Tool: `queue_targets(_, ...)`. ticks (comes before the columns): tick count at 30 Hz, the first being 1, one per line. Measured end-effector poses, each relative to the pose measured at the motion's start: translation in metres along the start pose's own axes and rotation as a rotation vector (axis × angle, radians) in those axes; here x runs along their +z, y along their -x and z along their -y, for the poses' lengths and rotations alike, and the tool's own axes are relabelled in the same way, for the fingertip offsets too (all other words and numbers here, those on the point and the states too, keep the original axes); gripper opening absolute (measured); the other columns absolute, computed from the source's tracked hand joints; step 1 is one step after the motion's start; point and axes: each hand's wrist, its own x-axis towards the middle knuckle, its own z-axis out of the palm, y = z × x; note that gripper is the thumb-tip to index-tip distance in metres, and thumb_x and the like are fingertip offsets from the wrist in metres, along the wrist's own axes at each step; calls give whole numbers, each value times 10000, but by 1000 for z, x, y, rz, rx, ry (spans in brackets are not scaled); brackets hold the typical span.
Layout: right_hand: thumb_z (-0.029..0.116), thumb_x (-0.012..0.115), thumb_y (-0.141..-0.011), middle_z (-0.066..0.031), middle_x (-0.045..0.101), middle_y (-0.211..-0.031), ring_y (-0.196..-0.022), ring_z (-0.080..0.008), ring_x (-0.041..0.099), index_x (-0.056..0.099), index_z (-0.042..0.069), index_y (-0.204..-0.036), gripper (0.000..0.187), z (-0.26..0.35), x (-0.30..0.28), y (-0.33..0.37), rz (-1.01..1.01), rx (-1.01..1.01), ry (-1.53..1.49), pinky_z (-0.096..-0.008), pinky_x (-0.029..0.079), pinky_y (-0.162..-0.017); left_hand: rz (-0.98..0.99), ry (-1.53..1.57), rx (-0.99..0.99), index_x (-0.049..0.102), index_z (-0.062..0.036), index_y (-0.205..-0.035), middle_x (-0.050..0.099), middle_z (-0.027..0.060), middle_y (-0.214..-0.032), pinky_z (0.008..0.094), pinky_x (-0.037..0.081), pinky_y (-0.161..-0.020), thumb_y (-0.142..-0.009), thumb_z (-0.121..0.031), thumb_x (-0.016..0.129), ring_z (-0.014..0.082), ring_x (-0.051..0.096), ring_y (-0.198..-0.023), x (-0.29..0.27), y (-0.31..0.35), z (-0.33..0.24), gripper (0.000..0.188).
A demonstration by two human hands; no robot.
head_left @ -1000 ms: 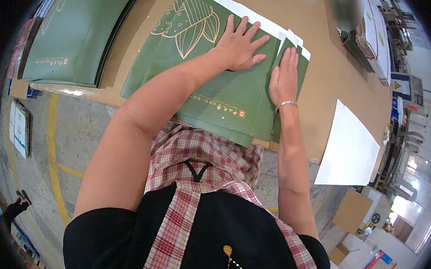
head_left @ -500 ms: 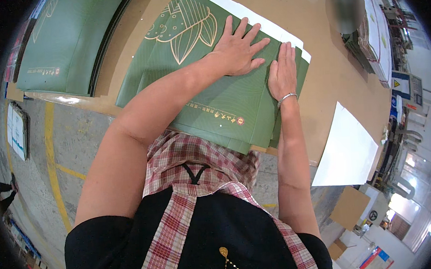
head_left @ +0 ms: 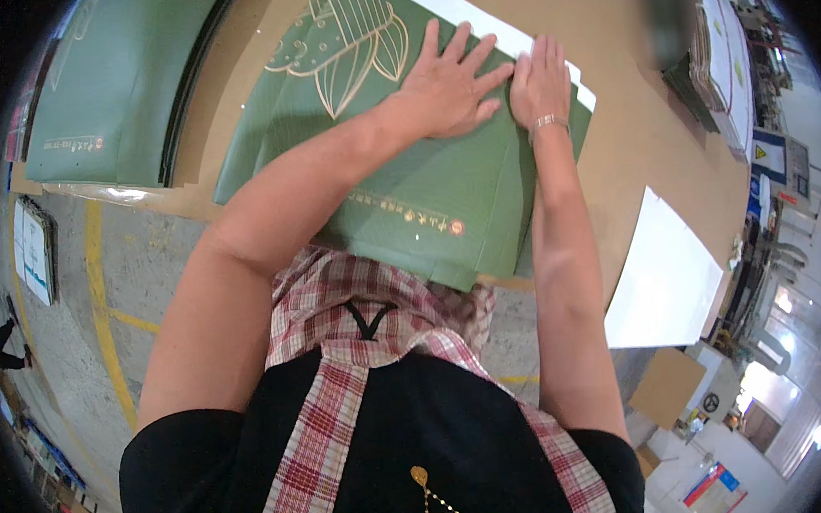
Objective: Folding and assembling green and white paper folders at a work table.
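Observation:
A green printed sheet (head_left: 377, 174) with gold line drawing lies on the table in front of me, with folds or creases along its right side. My left hand (head_left: 447, 90) rests flat on its upper part, fingers spread. Close to the sheet's right edge, my right hand (head_left: 539, 84) presses down with its fingers straight and side by side. White paper (head_left: 485, 21) sticks out from under the sheet's far edge. A bracelet circles my right wrist.
On the left of the brown table (head_left: 629, 140) is a stack of green printed pieces (head_left: 119, 96). A white sheet (head_left: 666, 278) lies at the right, overhanging the near edge. Stacked boards (head_left: 718, 59) stand at the far right. A bundle (head_left: 34, 247) sits lower left.
My right hand has slid away from me along the sheet's right edge, toward the far corner. My left hand stays flat in nearly the same place.

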Motion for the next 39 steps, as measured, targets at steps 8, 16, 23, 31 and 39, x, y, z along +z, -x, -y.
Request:
queue_targets(8, 315, 460, -988, -255, 271, -1588, -1477, -440, 225, 320, -55, -1505, 651, 78, -31, 156, 116, -119, -108, -518, 191, -1200, -45, 13, -99, 424, -254, -1513, 332, 118, -1592, 675, 114, -1164, -1003, -444, 412, 409, 242, -1474, 10, 6, 6, 545)
queue_targets(16, 305, 461, -1007, -248, 262, -1594, -1480, -409, 236, 285, -46, -1522, 648, 55, -19, 114, -70, -10, -257, -498, 204, -1203, -128, -14, 31, 464, -235, -1479, 372, 124, -1569, 710, 176, -1123, -986, -368, 452, 446, 303, -1437, 6, -5, 16, 511)
queue_targets(23, 445, 529, -978, -308, 500, -1394, -1321, -448, 442, 550, -56, -1310, 602, 18, -25, 114, -116, 453, -25, -543, 321, -1115, -406, 393, -69, 478, -222, -1462, 416, 195, -1508, 724, 187, -1109, -886, -356, 613, 487, 335, -1393, 19, 4, 42, 607)
queue_targets(31, 530, 534, -991, -198, 703, -1065, -998, -260, 657, 655, -100, -1157, 663, -23, -65, 118, 204, 620, -530, -382, 501, -912, -155, 303, -916, 330, -46, -1513, 422, 281, -1434, 628, 323, -1049, -835, -533, 687, 462, 412, -1309, -73, 89, 96, 908)
queue_targets(39, 307, 674, -963, -146, 586, -1270, -1140, -219, 555, 488, -62, -1323, 548, -15, -53, 132, -73, 562, -1141, -353, 454, -984, -119, 433, -878, 432, 15, -1423, 601, 254, -1245, 501, 451, -999, -876, -526, 647, 402, 553, -1186, -56, 68, 74, 798)
